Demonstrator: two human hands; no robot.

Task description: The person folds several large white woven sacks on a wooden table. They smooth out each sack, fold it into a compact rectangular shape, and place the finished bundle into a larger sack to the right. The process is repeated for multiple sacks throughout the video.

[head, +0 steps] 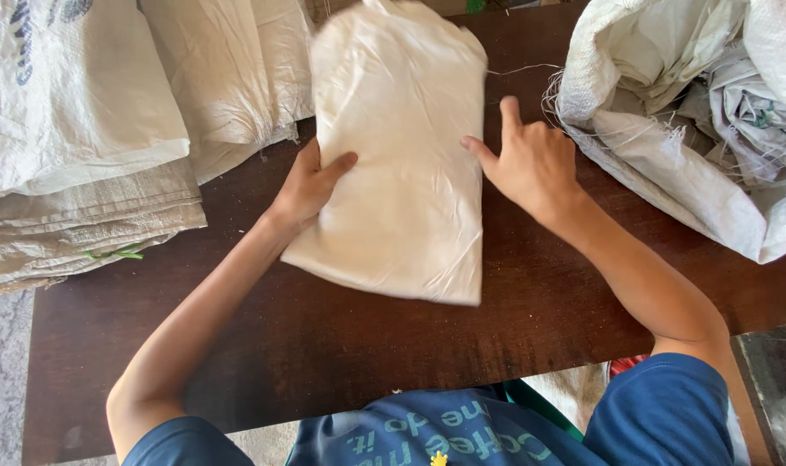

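Observation:
A folded cream-white cloth bag lies lengthwise on a dark brown wooden table, its far end blurred. My left hand grips the bag's left edge, thumb on top and fingers tucked under it. At the bag's right edge rests my right hand, fingers spread, thumb tip touching the cloth and forefinger pointing away.
A stack of folded woven sacks covers the table's left and far-left side. A crumpled open woven sack with frayed threads sits at the right. The table's near edge runs just in front of my blue shirt.

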